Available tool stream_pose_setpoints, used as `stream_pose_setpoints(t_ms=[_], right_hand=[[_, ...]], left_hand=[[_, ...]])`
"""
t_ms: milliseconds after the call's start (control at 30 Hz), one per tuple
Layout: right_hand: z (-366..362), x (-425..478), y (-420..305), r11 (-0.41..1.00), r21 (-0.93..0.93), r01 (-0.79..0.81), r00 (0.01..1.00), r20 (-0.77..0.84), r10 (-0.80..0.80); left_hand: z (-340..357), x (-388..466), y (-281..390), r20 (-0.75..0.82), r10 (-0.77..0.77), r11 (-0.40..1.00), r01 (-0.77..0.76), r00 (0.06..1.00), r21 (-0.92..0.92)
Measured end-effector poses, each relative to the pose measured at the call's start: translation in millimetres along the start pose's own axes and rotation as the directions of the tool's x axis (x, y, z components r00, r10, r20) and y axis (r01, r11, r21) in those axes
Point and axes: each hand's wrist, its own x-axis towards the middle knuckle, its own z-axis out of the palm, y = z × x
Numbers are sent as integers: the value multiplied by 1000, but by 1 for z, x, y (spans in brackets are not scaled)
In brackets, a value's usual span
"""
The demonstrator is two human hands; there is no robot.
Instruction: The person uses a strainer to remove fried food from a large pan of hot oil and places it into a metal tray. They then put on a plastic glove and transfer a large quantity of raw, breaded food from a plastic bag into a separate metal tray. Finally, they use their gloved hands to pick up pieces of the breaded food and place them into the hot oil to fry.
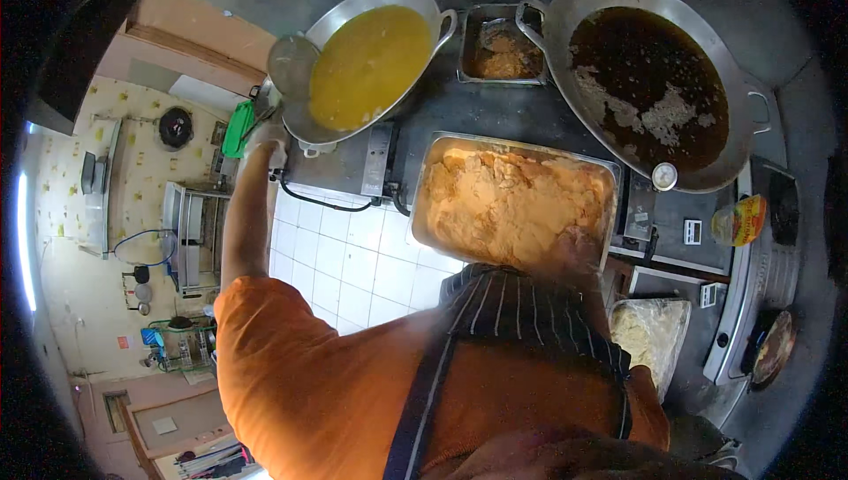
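My left hand [267,137], whitish as if gloved or floured, reaches to the left side of a wide metal wok [424,82] of yellow oil. Beside it are a dark handle, a green object [238,129] and a round mesh skimmer [293,66] at the wok's rim; its grip is unclear. Close before my apron, a rectangular metal tray [416,195] holds orange-tinted flour coating [510,195]. My right hand [578,248] is low in this tray's right side, blurred, its fingers hidden. A second wok [563,82] at the right holds dark oil with pale foam.
A small metal pan [469,76] with brown crumbs stands between the woks. A round dial thermometer [664,176] sits on the right wok's rim. Farther right are a yellow-red packet [741,220] and a plastic-lined container [672,334] of pale flour. A black cable [324,202] hangs at the counter edge.
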Motion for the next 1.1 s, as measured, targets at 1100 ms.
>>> stream_pose_setpoints(t_ms=[1100], right_hand=[[-4,-15,10,983,-138,-124,990,45,131]], left_hand=[[-36,3,163,36,536,785,-481,844,-390]])
